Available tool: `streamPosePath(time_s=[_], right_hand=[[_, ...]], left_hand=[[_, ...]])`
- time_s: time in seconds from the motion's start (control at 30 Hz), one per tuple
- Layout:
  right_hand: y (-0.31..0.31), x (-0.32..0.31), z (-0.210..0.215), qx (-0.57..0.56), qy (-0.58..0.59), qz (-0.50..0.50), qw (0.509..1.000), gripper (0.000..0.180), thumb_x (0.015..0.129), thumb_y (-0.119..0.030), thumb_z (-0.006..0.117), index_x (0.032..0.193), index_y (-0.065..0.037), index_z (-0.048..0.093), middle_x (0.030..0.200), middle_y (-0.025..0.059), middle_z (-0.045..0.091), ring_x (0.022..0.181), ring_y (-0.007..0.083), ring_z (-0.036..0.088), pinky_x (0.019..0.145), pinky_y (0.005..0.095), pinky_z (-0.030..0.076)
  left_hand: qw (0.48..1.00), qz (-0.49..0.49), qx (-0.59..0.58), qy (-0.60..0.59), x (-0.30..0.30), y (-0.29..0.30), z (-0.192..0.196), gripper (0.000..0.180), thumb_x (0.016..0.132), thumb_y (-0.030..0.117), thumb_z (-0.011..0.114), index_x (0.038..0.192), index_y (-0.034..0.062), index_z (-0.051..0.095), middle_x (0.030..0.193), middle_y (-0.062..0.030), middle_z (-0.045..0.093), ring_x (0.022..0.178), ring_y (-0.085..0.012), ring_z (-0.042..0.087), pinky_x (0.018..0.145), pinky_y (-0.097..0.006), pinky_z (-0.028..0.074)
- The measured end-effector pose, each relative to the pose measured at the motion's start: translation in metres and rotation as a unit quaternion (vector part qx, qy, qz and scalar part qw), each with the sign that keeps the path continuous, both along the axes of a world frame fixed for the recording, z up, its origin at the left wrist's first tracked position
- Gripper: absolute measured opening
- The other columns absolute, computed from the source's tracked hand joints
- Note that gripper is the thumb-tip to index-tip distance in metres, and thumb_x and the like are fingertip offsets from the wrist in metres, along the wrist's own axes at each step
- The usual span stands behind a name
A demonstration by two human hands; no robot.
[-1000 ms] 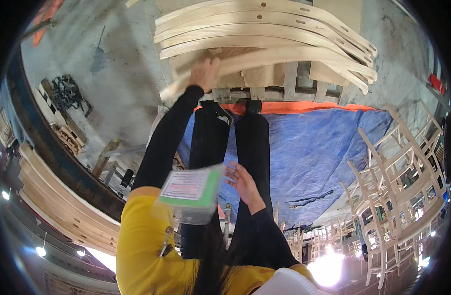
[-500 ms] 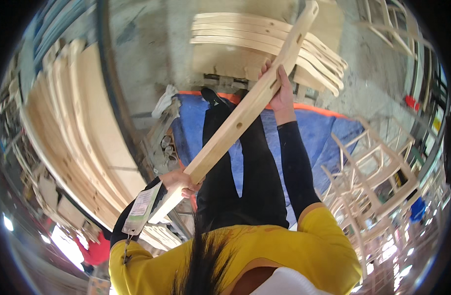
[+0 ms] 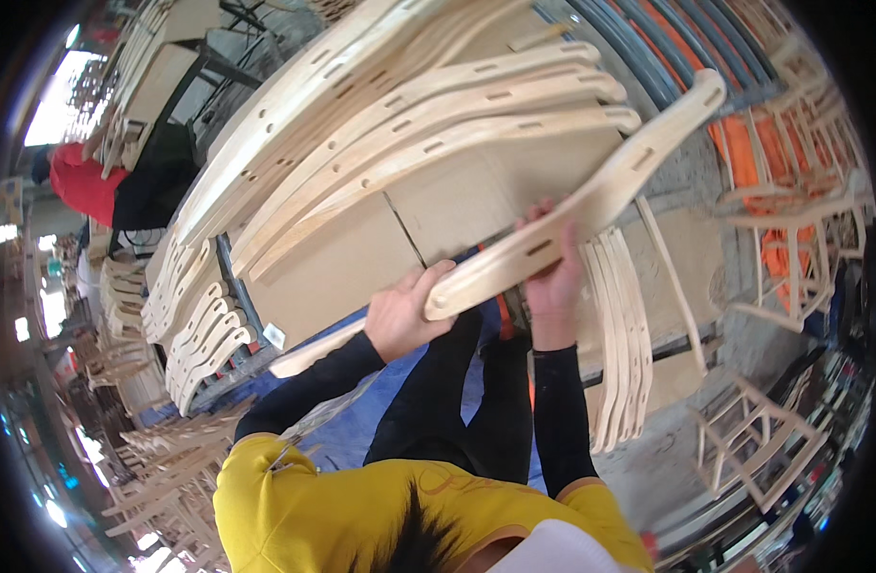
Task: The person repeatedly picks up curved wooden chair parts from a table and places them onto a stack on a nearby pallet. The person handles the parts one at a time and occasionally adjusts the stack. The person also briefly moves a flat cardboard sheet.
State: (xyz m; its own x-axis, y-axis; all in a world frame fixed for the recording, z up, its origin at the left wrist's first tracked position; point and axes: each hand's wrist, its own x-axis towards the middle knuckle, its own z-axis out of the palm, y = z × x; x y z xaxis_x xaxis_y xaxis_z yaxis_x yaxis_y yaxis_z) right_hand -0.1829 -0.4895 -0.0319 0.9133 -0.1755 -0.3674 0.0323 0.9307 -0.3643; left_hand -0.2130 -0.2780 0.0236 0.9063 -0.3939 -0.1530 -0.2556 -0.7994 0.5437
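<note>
A long, pale wooden chair leg, gently curved and cut with slots, slants across in front of me. Its far end points up to the right, and its near end passes under my left wrist. My left hand is closed round its lower part. Further up, my right hand grips it from below, with fingertips showing over the far edge. Beyond both hands, several similar curved legs lie side by side on a brown board-topped bench.
More curved legs lie on brown board low at the right. Chair frames stand further right. Smaller curved pieces are stacked at the bench's left end. A person in a red top is at the far left.
My view has turned left, so the bench of legs now lies ahead and the low stack is at my right. Both hands still hold the chair leg, now tilted flatter.
</note>
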Motion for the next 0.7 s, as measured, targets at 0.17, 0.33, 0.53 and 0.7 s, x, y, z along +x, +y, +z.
streamPosePath(time_s=[0.17, 0.33, 0.53, 0.7], right_hand=[[0.058, 0.082, 0.027, -0.123, -0.055, 0.193, 0.972, 0.052, 0.1, -0.034, 0.052, 0.144, -0.011, 0.036, 0.135, 0.0112, 0.054, 0.125, 0.0228, 0.052, 0.099, 0.0362, 0.046], [0.067, 0.122, 0.028, -0.214, -0.052, 0.305, 0.927, 0.048, 0.103, -0.034, 0.044, 0.143, -0.008, 0.039, 0.134, 0.0129, 0.056, 0.122, 0.0218, 0.055, 0.095, 0.0319, 0.047], [0.053, 0.114, 0.003, -0.224, 0.05, 0.307, 0.924, 0.048, 0.103, -0.035, 0.043, 0.14, -0.005, 0.042, 0.129, 0.0134, 0.059, 0.115, 0.0213, 0.059, 0.094, 0.032, 0.048], [0.042, 0.095, -0.016, -0.229, 0.11, 0.308, 0.917, 0.048, 0.103, -0.036, 0.043, 0.139, -0.005, 0.043, 0.128, 0.0129, 0.059, 0.115, 0.0201, 0.059, 0.094, 0.0322, 0.047]], left_hand=[[0.989, 0.065, 0.029, -0.128, 0.096, 0.091, 0.046, 0.061, 0.071, 0.03, 0.076, 0.127, 0.013, 0.058, 0.09, -0.0114, 0.062, 0.079, -0.0301, 0.063, 0.068, -0.038, 0.051], [0.975, 0.12, 0.071, -0.174, 0.218, 0.189, 0.064, 0.062, 0.073, 0.04, 0.075, 0.127, 0.0134, 0.06, 0.086, -0.0093, 0.062, 0.069, -0.0201, 0.059, 0.064, -0.032, 0.049], [0.982, 0.115, 0.012, -0.151, 0.334, 0.274, 0.043, 0.066, 0.077, 0.046, 0.076, 0.132, 0.0132, 0.056, 0.085, -0.0077, 0.064, 0.073, -0.0189, 0.057, 0.07, -0.031, 0.046], [0.99, 0.107, 0.037, -0.089, 0.385, 0.304, 0.02, 0.059, 0.086, 0.043, 0.07, 0.134, 0.0127, 0.054, 0.098, -0.008, 0.066, 0.09, -0.0156, 0.06, 0.08, -0.029, 0.046]])
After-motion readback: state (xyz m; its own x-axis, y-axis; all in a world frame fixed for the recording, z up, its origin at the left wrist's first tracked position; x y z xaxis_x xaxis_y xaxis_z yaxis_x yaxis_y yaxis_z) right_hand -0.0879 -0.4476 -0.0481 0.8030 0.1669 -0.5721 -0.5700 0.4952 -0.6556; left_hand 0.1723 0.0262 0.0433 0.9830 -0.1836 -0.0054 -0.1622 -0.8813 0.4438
